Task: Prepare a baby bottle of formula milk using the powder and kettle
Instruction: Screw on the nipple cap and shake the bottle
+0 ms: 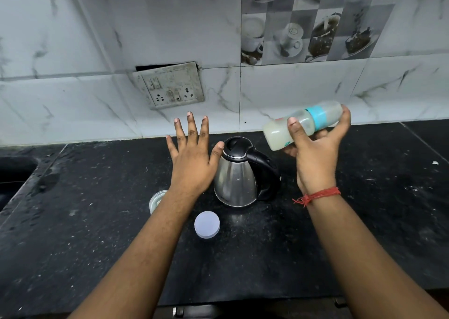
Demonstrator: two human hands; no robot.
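Right hand [313, 158] has its fingers [297, 130] wrapped round the middle of the clear plastic baby bottle with the blue collar ring [303, 124], thumb over the front, the rest curled behind, and the bottle lies tipped almost sideways in the air above the tabletop, base toward the kettle, cap end up to the right. It's capped and holds cloudy whitish liquid, so this looks like the shake-to-mix step, with the task nearly done. A filled bottle like that should feel moderately heavy and smooth, maybe damp; a mid-body grip below the ring seems the safe place, since the capped end would give less purchase.

Left hand [192, 158] is spread flat, fingers straight, holding nothing, hovering just beside the lid of the steel electric kettle with the black handle [237, 180]. Under its forearm a small clear jar [156, 199] peeks out, probably the powder, though it's mostly hidden. A round white lid [207, 224] lies on the black speckled stone tabletop [364, 209] in front of the kettle.
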